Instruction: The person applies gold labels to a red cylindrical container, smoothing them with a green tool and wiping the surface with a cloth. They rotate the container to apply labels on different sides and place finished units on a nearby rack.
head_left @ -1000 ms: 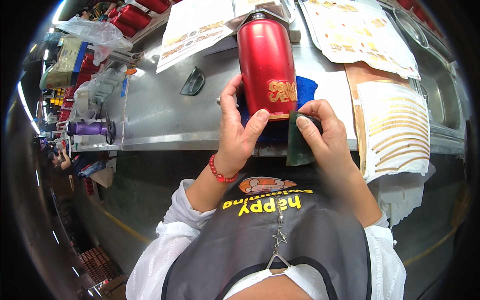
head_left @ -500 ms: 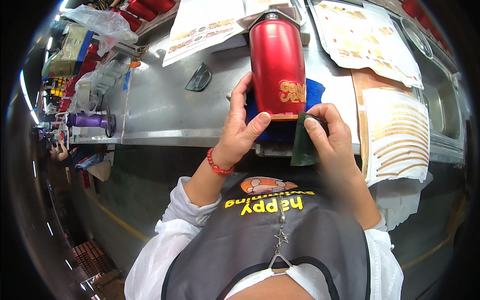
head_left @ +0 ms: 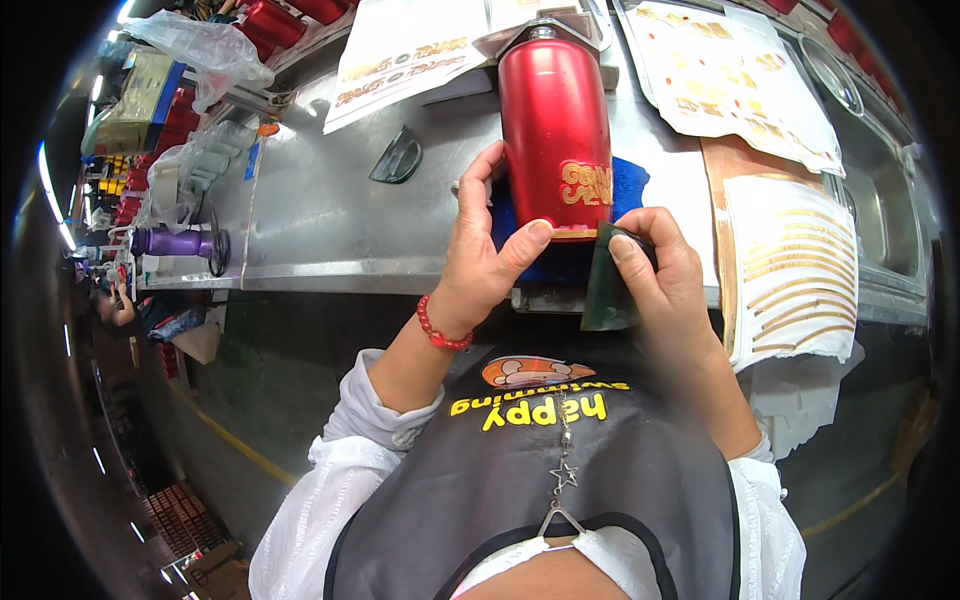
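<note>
"Change since half a second ago?"
"Left hand (head_left: 475,262): thumb shifted rightward along gold strip (head_left: 577,235), lower edge of red bottle (head_left: 550,115); fingers half open, cupped against its side. Right hand (head_left: 660,275): pinched on dark green scraper (head_left: 603,285), unmoved."
"Article?"
"Red bottle, glossy, slightly tapered; on blue cloth (head_left: 628,185), steel counter (head_left: 335,225)."
"Markings?"
"Gold lettering (head_left: 586,184), bottle's lower end; yellow lettering (head_left: 530,411), dark apron (head_left: 470,460)."

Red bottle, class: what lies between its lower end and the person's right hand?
In the head view, a dark green flat piece, pinched by the right hand; its top corner meets or nearly meets the red bottle.
</note>
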A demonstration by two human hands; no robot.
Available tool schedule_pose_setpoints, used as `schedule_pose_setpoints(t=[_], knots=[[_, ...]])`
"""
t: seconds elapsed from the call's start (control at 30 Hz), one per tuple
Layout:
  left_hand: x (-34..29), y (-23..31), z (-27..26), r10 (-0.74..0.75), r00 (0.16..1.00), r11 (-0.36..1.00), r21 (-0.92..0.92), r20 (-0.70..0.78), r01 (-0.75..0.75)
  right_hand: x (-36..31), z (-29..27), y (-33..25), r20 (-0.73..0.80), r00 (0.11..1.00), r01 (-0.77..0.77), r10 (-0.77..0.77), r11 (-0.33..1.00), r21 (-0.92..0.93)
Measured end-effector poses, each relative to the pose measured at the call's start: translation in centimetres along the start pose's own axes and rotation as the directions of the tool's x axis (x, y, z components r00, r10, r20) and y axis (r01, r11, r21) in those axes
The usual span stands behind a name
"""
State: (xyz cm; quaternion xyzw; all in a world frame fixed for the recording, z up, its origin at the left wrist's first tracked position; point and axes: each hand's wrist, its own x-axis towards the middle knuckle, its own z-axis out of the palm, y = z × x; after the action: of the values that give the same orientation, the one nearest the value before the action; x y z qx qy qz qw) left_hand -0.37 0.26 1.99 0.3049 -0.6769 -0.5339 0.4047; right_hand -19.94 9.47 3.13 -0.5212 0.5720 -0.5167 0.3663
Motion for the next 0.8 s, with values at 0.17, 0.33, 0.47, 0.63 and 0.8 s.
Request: schedule_pose_setpoints(t=[0.17,0.33,0.47,0.63,0.8], knots=[[0.3,0.5,0.6,0.170,0.985,0.939,0.305,-0.007,-0.160,0.0,-0.1,-0.1,0.004,1.000,0.002,-0.002,1.000,0.004],[0.6,1.0,1.2,0.220,0.975,0.880,0.429,0.018,-0.206,-0.1,-0.1,0.1,0.010,1.000,0.004,-0.004,1.000,0.017],[0.2,0.5,0.9,0.081,0.997,0.994,0.068,0.005,-0.081,0.0,-0.1,0.1,0.015,1.000,0.020,-0.020,1.000,0.018],[0.4,0.8,1.7,0.074,0.997,0.994,0.085,0.004,-0.074,0.0,-0.1,0.1,0.010,1.000,0.029,-0.029,1.000,0.005],[0.4,0.8,1.9,0.099,0.995,0.983,0.155,-0.007,-0.097,0.0,-0.2,0.1,0.010,0.999,0.038,-0.038,0.999,-0.003]])
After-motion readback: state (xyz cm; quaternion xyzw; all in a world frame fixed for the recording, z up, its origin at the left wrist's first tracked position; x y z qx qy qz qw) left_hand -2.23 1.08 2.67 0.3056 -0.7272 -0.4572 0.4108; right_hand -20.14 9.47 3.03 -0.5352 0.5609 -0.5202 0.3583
